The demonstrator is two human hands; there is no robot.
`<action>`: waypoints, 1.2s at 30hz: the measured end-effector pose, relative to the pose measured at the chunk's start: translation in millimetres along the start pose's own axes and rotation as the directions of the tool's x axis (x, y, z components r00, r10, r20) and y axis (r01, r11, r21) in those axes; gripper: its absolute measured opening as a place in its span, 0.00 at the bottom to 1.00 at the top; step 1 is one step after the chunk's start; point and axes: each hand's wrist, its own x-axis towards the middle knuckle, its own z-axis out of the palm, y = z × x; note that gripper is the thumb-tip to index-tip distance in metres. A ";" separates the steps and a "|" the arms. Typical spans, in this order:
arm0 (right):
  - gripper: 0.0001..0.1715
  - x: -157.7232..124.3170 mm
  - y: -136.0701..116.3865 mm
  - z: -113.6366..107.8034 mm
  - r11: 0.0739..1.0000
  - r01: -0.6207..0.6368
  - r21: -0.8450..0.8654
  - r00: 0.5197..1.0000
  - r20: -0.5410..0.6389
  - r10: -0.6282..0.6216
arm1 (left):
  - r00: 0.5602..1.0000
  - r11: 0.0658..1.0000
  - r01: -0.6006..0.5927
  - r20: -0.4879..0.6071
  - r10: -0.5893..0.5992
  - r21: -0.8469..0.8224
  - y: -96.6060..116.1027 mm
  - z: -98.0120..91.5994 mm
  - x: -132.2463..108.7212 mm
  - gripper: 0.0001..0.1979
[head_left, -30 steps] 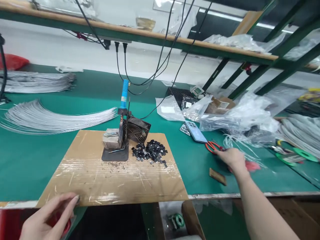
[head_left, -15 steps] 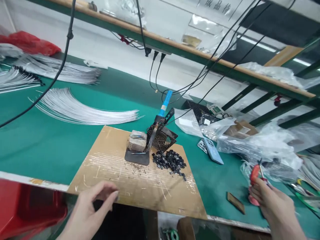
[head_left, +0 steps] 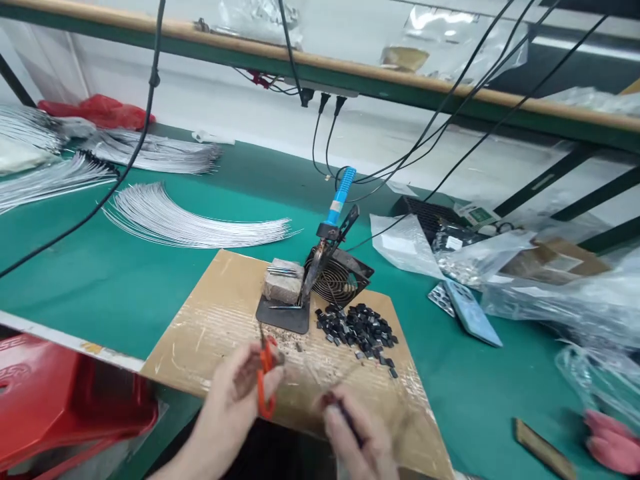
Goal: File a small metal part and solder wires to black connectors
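From here, the left hand [head_left: 237, 393] pinches an orange-handled tool [head_left: 266, 380], the right hand [head_left: 361, 433] grips a blurred dark tool [head_left: 351, 425], both above the near cardboard [head_left: 200, 333]; the black pieces [head_left: 357, 330] beyond lie untouched

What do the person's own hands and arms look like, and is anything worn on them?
The left hand is ungloved, and its visible forearm is bare, with no sleeve or watch showing. The right hand is ungloved too, but blurred; its forearm is out of frame, so any sleeve there cannot be told.
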 end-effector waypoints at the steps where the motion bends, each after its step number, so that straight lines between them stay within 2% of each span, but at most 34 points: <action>1: 0.30 10.8 -2.6 -15.5 0.999 -0.031 -0.007 1.000 -0.003 0.031 | 1.000 1.000 0.000 -0.010 0.001 0.028 8.4 -9.5 6.0 0.16; 2: 0.30 22.6 -4.2 -31.3 0.998 -0.060 -0.035 0.998 -0.028 0.059 | 1.000 0.996 -0.011 -0.021 0.013 0.085 18.0 -18.7 12.5 0.15; 4: 0.26 46.7 -4.8 -59.4 0.988 -0.086 -0.127 0.992 -0.098 0.073 | 0.999 0.965 -0.030 0.037 0.021 0.259 38.2 -34.1 26.6 0.14; 6: 0.28 68.0 -3.2 -78.1 0.979 -0.053 -0.195 0.997 -0.062 0.042 | 0.992 0.886 -0.074 0.129 0.017 0.457 56.2 -43.8 41.4 0.14; 8: 0.30 83.7 -1.8 -85.3 0.970 -0.015 -0.242 1.000 -0.007 0.013 | 0.972 0.777 -0.116 0.233 -0.040 0.618 69.1 -47.8 55.9 0.14; 11: 0.29 96.5 -3.6 -79.6 0.966 0.031 -0.258 0.999 0.048 -0.019 | 0.940 0.666 -0.175 0.325 -0.107 0.725 79.8 -46.5 74.4 0.14; 16: 0.27 106.7 -11.9 -61.7 0.976 0.067 -0.208 0.996 0.073 -0.052 | 0.933 0.567 -0.230 0.345 -0.102 0.791 89.5 -38.5 92.0 0.13; 25: 0.26 113.3 -10.1 -55.5 0.973 0.074 -0.220 0.995 0.086 -0.056 | 0.897 0.523 -0.225 0.384 -0.219 0.822 94.4 -30.2 107.1 0.18; 30: 0.29 118.5 -13.3 -59.4 0.971 0.059 -0.233 0.992 0.126 -0.030 | 0.861 0.554 -0.206 0.419 -0.289 0.807 100.3 -29.7 116.1 0.20; 31: 0.31 122.6 -13.9 -61.7 0.971 0.051 -0.236 0.988 0.155 -0.014 | 0.855 0.561 -0.209 0.428 -0.293 0.801 102.1 -30.7 118.0 0.20; 33: 0.36 133.8 -14.4 -67.3 0.968 0.030 -0.250 0.955 0.293 0.046 | 0.839 0.580 -0.209 0.449 -0.308 0.787 106.0 -32.9 121.9 0.20; 36: 0.42 150.2 -12.6 -74.6 0.948 0.070 -0.309 0.859 0.503 0.100 | 0.812 0.607 -0.190 0.471 -0.345 0.772 111.7 -34.5 127.2 0.18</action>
